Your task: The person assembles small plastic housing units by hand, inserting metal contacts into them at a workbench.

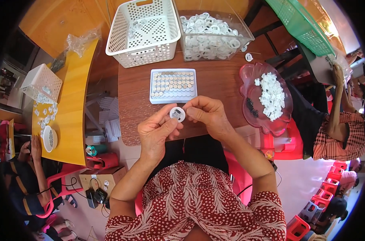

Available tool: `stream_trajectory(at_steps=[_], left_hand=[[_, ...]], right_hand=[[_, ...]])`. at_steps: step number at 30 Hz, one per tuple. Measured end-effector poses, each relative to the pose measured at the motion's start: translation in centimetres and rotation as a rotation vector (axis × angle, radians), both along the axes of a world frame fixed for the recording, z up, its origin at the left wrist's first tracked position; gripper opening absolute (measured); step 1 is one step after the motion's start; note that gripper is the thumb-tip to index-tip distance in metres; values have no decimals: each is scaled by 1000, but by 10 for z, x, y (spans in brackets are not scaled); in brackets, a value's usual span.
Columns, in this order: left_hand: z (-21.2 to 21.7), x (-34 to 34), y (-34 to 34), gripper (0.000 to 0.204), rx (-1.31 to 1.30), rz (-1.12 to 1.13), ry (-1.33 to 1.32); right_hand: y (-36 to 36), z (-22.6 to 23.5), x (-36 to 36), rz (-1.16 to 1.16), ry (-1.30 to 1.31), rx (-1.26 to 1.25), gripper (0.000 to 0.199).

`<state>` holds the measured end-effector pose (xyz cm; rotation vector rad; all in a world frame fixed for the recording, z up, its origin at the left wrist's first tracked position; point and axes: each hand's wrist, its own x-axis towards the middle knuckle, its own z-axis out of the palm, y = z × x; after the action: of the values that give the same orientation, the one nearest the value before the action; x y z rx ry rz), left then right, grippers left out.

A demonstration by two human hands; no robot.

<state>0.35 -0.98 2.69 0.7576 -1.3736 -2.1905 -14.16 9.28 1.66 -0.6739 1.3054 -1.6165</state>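
A small white round disc (177, 114) with a dark centre is held between both my hands above the near edge of the brown table (218, 78). My left hand (156, 130) pinches its lower left rim with thumb and forefinger. My right hand (206, 114) grips its right side with the fingertips. Just beyond the disc lies a white rectangular tray (173, 85) filled with rows of small round metal cells.
A white lattice basket (144, 30) and a clear box of white rings (212, 38) stand at the back. A pink translucent dish (266, 98) with white pieces sits to the right. Other people work at a yellow table (72, 108) on the left and at the right.
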Motion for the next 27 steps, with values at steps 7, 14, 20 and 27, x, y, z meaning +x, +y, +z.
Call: stream_trajectory(at_steps=[7, 14, 20, 27], left_hand=[[-5, -3, 7, 37, -77, 20, 40], [-6, -2, 7, 36, -53, -19, 47], [-8, 2, 0, 32, 50, -58, 0], [-10, 3, 3, 38, 235, -145, 20]], right_hand=[[5, 2, 20, -141, 169, -40, 14], [2, 14, 19, -149, 135, 49, 10], [-1, 4, 9, -95, 263, 85, 9], [-11, 13, 3, -29, 1010, -117, 8]])
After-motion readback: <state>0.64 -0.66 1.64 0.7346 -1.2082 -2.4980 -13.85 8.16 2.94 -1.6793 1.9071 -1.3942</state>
